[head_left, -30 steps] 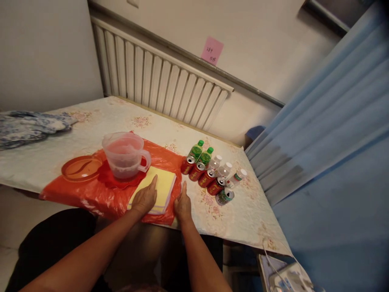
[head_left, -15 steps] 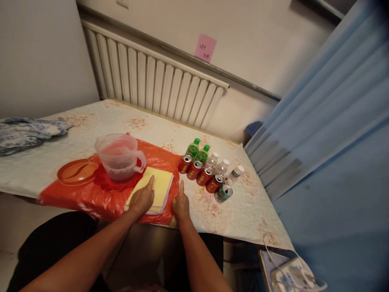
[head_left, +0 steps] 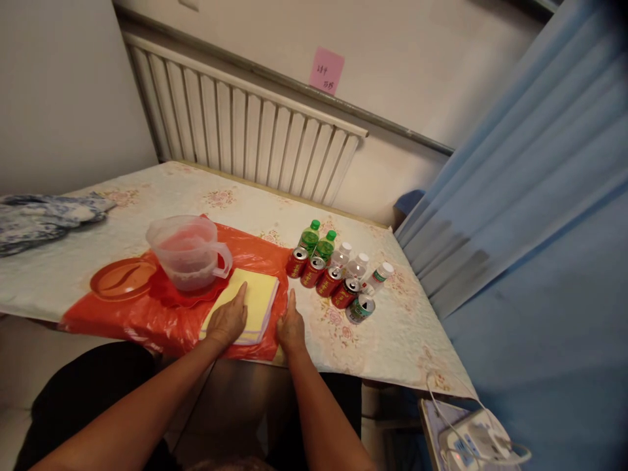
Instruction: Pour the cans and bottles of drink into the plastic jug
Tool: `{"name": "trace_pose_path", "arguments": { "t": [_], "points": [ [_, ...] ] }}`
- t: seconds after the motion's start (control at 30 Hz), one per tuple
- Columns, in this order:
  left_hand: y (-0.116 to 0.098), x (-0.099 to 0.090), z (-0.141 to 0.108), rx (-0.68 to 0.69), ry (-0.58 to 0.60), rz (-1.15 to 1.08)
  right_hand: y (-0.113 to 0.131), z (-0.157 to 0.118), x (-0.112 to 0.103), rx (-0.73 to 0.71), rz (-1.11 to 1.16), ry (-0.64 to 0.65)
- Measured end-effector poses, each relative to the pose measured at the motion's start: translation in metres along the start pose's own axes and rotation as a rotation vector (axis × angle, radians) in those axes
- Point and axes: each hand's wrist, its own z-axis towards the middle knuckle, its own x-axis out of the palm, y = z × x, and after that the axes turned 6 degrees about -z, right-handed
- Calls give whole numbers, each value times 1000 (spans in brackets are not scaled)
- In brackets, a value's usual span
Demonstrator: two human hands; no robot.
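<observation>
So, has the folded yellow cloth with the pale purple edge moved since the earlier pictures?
No: judged against the printed flowers on the white tablecloth, the yellow cloth keeps its place; only the camera's view shifts.

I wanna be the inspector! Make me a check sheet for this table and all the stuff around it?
Surface: flowery tablecloth, partly under shiny red plastic.
Job's things: folded yellow cloth, lying on the plastic.
Clutter: see-through jug, orange plate, five cans, five bottles, patterned fabric.
Hands: left hand flat on the yellow cloth; right hand beside it, no object seen gripped.
Cables: pale cord, looping near the table's right corner.
Surroundings: radiator, pink note, blue curtain.
</observation>
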Motion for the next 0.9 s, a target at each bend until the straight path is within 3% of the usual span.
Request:
{"name": "trace_pose_path", "arguments": {
  "t": [0.27,0.5,0.63,0.8,0.83,0.9],
  "points": [
    [0,0,1,-1,-13,3,-2,2,3,-23,49,-42],
    [4,4,2,8,-15,-6,-17,-3,-15,16,418,-132],
    [8,8,3,39,-35,-6,-62,-17,-44,155,477,-403],
    [12,12,5,157,-47,4,-141,-22,-86,442,332,-808],
    [13,13,6,167,-46,11,-154,-18,-92,438,300,-828],
    [14,14,6,179,-49,21,-174,-8,-99,376,347,-748]
  ]
}}
